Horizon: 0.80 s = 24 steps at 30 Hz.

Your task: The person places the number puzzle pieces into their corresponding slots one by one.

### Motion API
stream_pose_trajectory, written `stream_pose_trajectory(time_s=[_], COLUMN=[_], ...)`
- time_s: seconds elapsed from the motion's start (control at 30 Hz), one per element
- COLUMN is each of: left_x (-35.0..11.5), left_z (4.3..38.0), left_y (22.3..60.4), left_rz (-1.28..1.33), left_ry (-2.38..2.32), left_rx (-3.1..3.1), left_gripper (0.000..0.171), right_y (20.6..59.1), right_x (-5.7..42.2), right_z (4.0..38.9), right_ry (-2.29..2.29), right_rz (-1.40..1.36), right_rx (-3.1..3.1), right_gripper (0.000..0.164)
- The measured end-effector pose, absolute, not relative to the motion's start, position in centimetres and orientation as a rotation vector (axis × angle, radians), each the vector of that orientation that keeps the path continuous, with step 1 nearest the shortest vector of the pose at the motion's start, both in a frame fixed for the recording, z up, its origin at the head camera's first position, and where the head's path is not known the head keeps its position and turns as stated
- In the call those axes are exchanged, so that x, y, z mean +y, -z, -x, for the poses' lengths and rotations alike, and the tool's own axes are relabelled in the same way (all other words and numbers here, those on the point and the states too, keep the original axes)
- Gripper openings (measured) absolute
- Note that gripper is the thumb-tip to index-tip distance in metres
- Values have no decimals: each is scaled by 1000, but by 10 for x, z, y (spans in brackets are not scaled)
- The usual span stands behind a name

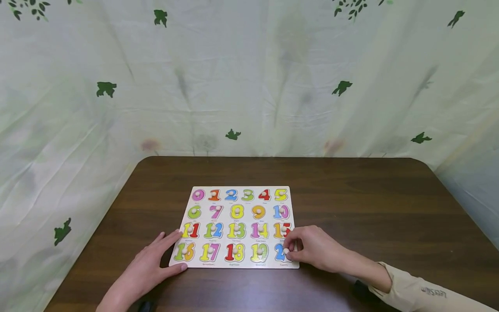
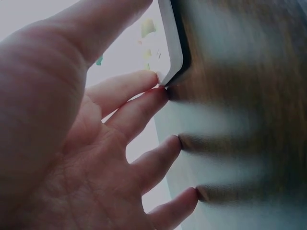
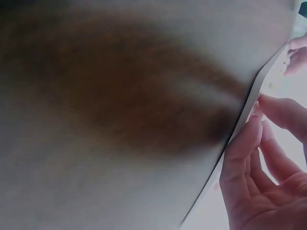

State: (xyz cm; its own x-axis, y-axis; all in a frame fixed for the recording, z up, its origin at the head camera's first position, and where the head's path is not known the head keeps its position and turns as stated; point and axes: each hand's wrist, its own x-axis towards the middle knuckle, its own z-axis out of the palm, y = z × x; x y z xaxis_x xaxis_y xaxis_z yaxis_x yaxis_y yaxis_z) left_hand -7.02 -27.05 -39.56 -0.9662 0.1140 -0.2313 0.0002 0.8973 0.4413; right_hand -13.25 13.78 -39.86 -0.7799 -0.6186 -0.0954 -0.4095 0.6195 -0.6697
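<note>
A white wooden number puzzle board lies flat on the table, with colourful number pieces from 0 to 20 in their places, each topped by a small round knob. The left hand rests at the board's left edge, fingers spread and fairly straight. In the left wrist view its fingertips touch the board's corner and the table. At the lower right corner, the right hand pinches the white knob of the blue number 20 piece between thumb and fingers. Those fingers partly cover the 20 and the 15.
The dark brown wooden table extends beyond the board on every side. Behind it hangs a pale curtain printed with green leaves. Dark objects, possibly wrist straps, show beneath the left wrist and the right forearm.
</note>
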Motion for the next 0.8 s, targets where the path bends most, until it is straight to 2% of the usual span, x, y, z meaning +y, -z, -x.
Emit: stream_pose_trajectory(time_s=[0.53,0.8], left_x=[-273,-280], left_z=[73,69], left_y=[399,390], left_rz=[-163,-151], left_ry=[-670,-717], left_rx=[2852,2838], left_gripper=[88,85], right_y=[404,396], right_x=[149,168], right_z=[133,134], right_ry=[1098,1234], right_rz=[743,635], right_rx=[2411,2364], right_gripper=[13,25])
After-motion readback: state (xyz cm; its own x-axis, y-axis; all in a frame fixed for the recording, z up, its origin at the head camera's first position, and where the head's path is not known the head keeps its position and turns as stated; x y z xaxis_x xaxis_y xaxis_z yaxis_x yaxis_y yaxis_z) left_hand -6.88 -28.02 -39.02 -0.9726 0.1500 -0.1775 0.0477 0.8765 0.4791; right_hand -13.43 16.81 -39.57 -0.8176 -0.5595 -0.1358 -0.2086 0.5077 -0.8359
